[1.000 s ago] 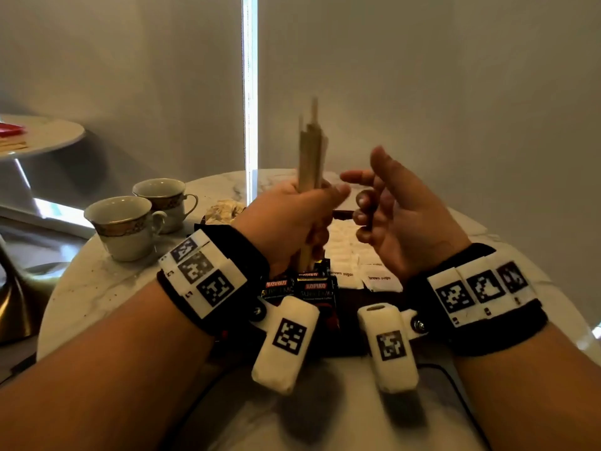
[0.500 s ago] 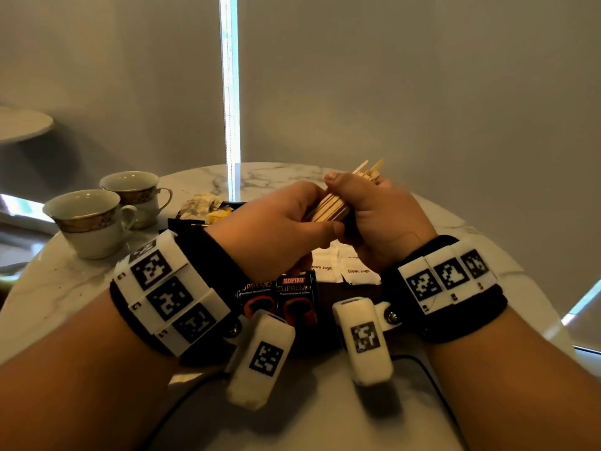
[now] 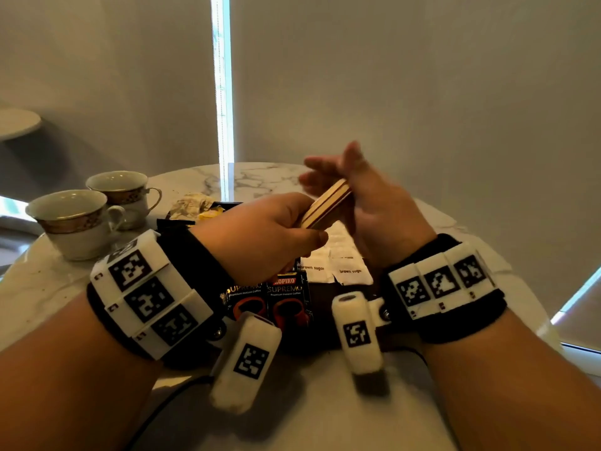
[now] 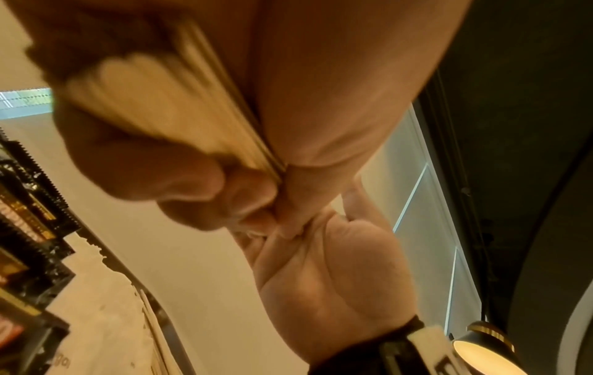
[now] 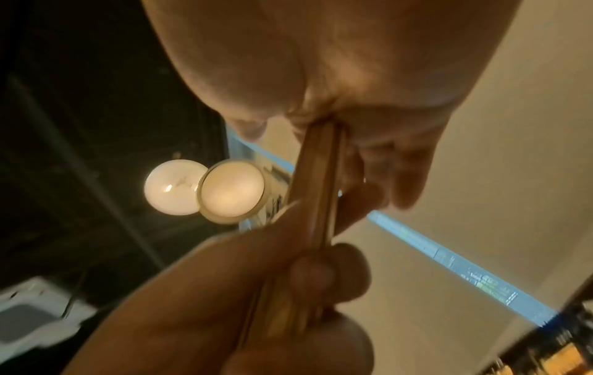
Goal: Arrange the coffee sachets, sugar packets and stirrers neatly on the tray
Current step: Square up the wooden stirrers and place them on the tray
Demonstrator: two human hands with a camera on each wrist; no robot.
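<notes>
The bundle of flat wooden stirrers point(image 3: 327, 208) is held above the dark tray point(image 3: 328, 296), long axis running near-left to far-right. The left hand point(image 3: 260, 236) grips its near end. The right hand point(image 3: 370, 203), fingers spread, presses its palm against the far end. Glossy black coffee sachets point(image 3: 287, 296) and white paper brown-sugar packets point(image 3: 349, 271) lie on the tray.

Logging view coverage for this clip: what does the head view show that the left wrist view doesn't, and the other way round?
Only the head view shows the two teacups, the round marble table, the brown sugar packets with readable print, and the whole layout of the tray.

Only the left wrist view shows the right hand's open palm from below and a lit lamp.

Both show the left hand gripping the bundle of wooden stirrers, the right hand beside them, and the dark coffee sachets.
</notes>
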